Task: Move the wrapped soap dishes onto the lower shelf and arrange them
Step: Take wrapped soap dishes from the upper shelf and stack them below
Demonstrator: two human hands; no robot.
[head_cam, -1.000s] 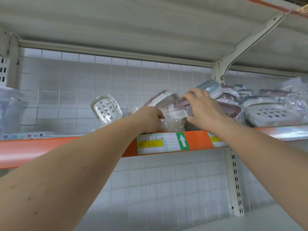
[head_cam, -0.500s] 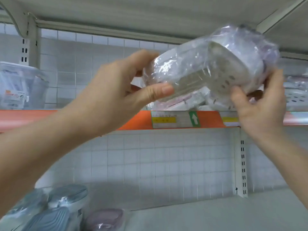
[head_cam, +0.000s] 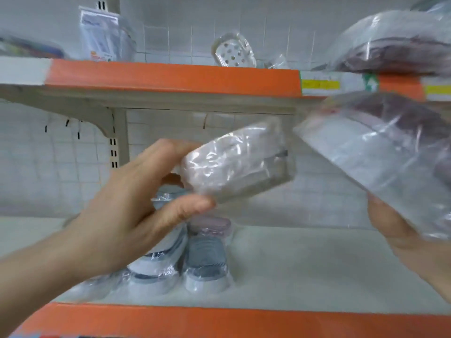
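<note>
Lower shelf (head_cam: pixel 305 269): bare pale deck at centre and right, room there for more; orange front lip below.
Upper shelf (head_cam: pixel 170 76): orange edge with price labels; one clear unwrapped dish (head_cam: pixel 234 51) propped against the tiles, more wrapped stock at far right.
Shelved dishes (head_cam: pixel 205 259): wrapped grey and purple ones bunched at lower shelf's left, touching, partly behind left wrist.
Right-hand package (head_cam: pixel 380 152): large, purple-rimmed, in loose film; blurred; held in air at right.
Left-hand package (head_cam: pixel 234 162): pale dish in crinkled film, tilted, held above lower shelf.
Left hand (head_cam: pixel 127 213): grip closed, thumb under, fingers behind.
Right hand (head_cam: pixel 400 237): supporting from below; finger curl not visible, grip cannot be told.
Handling: probably light, rigid plastic; film slippery and slack, so best held across hard short sides, not by the wrap.
</note>
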